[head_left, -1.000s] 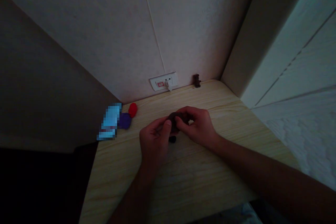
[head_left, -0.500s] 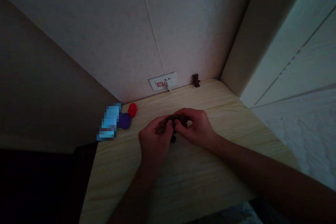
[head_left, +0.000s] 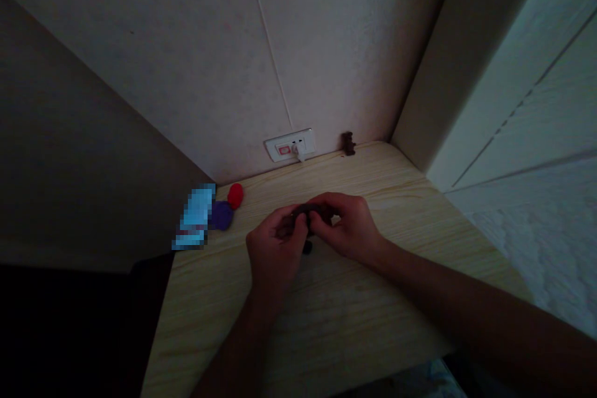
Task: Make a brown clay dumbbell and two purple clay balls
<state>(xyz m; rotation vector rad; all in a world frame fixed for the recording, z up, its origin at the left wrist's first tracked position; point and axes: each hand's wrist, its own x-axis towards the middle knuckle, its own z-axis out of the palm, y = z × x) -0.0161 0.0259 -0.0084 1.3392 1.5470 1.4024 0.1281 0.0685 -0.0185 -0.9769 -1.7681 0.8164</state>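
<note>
Over the middle of the table, both hands pinch a dark brown lump [head_left: 308, 208] that looks like modelling clay. My left hand [head_left: 276, 250] grips its left side, thumb on top and fingers curled beneath. On the other side, my right hand [head_left: 351, 225] presses it between thumb and forefinger, the two thumb tips nearly meeting. Much of the lump is hidden by the fingers. A small black piece [head_left: 306, 248] lies on the table just below the hands.
The wood-grain table [head_left: 354, 323] stands against a wall. A small brown bear-like figure [head_left: 348, 143] is at its back edge, right of a wall socket [head_left: 290, 145] with a plug. Red [head_left: 236, 196] and purple [head_left: 222, 216] lumps sit at left beside a blurred-out pale blue item [head_left: 196, 216].
My left thumb has moved slightly right, closer to the right thumb, and the brown lump is more covered. Over the last half second the hands have hardly moved.
</note>
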